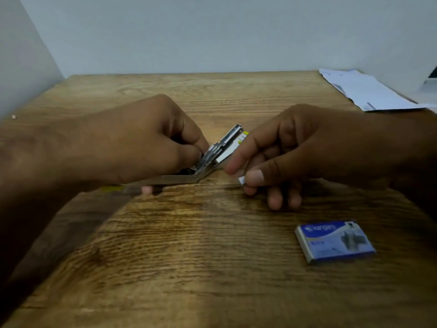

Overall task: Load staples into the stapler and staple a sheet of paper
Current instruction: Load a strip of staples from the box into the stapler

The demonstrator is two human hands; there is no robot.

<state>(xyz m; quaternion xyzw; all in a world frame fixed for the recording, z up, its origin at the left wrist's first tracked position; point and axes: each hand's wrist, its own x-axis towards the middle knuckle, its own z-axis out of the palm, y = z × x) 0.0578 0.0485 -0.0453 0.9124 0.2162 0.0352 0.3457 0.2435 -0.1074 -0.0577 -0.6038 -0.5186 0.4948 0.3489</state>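
Observation:
A metal stapler (212, 157) lies hinged open on the wooden table (189, 256), its top arm swung up to the right and its base flat under my left hand (142, 143), which grips it. My right hand (295, 157) is just right of the hinge and pinches a small silvery strip of staples (241, 179) between thumb and forefinger. A blue staple box (334, 241) lies shut on the table, nearer to me and to the right. Sheets of white paper (369, 91) lie at the far right corner.
Pale walls close off the table at the back and left. A dark object (434, 74) shows at the right edge behind the paper. A small speck (14, 117) lies at the far left of the table.

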